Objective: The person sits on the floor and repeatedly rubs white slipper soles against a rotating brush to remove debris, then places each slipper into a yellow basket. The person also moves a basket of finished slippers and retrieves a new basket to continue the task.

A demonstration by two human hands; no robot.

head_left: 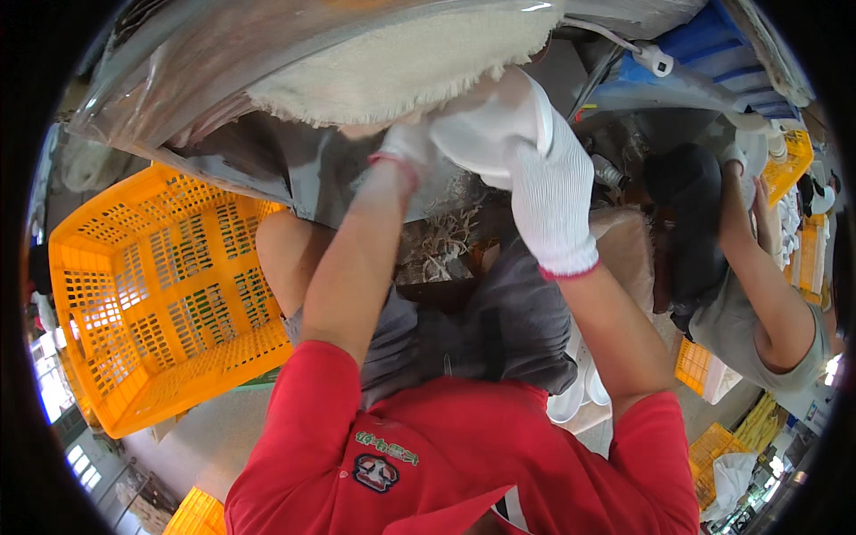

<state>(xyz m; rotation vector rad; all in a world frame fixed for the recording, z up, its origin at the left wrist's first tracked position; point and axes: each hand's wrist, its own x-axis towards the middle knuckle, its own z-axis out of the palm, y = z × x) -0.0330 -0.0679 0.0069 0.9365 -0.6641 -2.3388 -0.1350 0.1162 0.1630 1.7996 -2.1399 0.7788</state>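
Observation:
A white, smooth, rounded bowl-like piece (486, 129) is tilted on its side against the frayed lower edge of a cream cloth pad (410, 67). My right hand (555, 192), in a white knit glove with a pink cuff, is closed on the bowl's right side and rim. My left hand (406, 153), gloved the same way, is at the bowl's left side, close under the cloth. Its fingers are blurred and partly hidden, so their grip does not show.
A yellow-orange plastic crate (169, 294) stands at my left. White dishes (571, 406) sit beside my right thigh. Grey, plastic-covered housing (178, 80) surrounds the cloth. Frayed scraps (441, 245) lie below my hands. Another person (758, 294) works at the right near further crates (713, 459).

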